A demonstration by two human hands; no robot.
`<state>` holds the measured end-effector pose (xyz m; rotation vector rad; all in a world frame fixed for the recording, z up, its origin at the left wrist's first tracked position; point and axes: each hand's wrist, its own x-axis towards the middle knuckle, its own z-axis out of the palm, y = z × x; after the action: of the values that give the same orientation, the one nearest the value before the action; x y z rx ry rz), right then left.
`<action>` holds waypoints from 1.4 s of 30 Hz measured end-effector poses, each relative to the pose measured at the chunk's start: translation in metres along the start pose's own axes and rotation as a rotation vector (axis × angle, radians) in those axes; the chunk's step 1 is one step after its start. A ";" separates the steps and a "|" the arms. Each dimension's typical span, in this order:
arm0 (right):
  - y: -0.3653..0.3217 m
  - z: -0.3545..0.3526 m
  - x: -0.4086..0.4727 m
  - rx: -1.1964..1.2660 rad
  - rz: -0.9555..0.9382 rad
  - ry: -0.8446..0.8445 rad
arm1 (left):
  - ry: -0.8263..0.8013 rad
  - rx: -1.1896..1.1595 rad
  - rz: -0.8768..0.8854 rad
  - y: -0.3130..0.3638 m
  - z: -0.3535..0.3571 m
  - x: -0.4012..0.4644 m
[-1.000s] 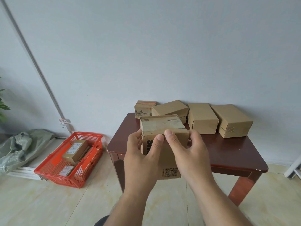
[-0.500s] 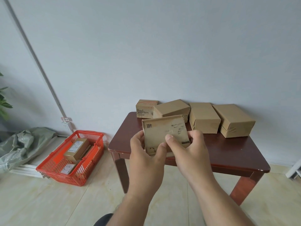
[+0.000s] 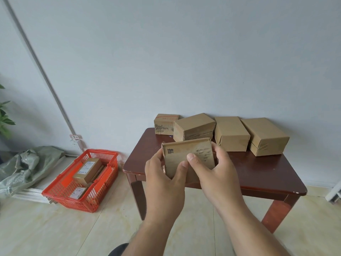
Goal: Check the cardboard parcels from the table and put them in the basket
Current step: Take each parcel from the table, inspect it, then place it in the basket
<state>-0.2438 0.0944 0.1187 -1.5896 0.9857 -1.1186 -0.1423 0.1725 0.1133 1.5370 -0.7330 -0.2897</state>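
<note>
Both hands grip one parcel [image 3: 188, 157] in the air, in front of the tabletop [image 3: 239, 172]: the left hand [image 3: 164, 183] pinches its left edge, the right hand [image 3: 215, 174] clasps its right side. Four parcels [image 3: 231, 133] sit in a row on the tabletop, and the basket [image 3: 83, 180] on the floor holds more.

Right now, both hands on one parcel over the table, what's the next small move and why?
Probably carry the held parcel left and down toward the orange basket. Both the left hand and the right hand already grip it clear of the table, and the basket sits on the floor to the left with parcels inside.
</note>
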 end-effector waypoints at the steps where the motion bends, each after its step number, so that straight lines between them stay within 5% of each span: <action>1: 0.001 0.000 0.001 -0.001 -0.007 -0.005 | 0.004 0.002 -0.002 0.000 0.000 -0.001; 26: 0.011 0.005 -0.012 -0.036 -0.064 0.073 | 0.097 0.046 0.003 0.002 -0.008 0.007; 42: 0.012 0.009 -0.017 0.138 0.131 -0.029 | 0.022 -0.106 -0.121 0.003 -0.007 0.001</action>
<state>-0.2411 0.1091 0.1023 -1.4071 0.9579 -1.0480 -0.1377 0.1775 0.1170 1.4834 -0.5991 -0.3956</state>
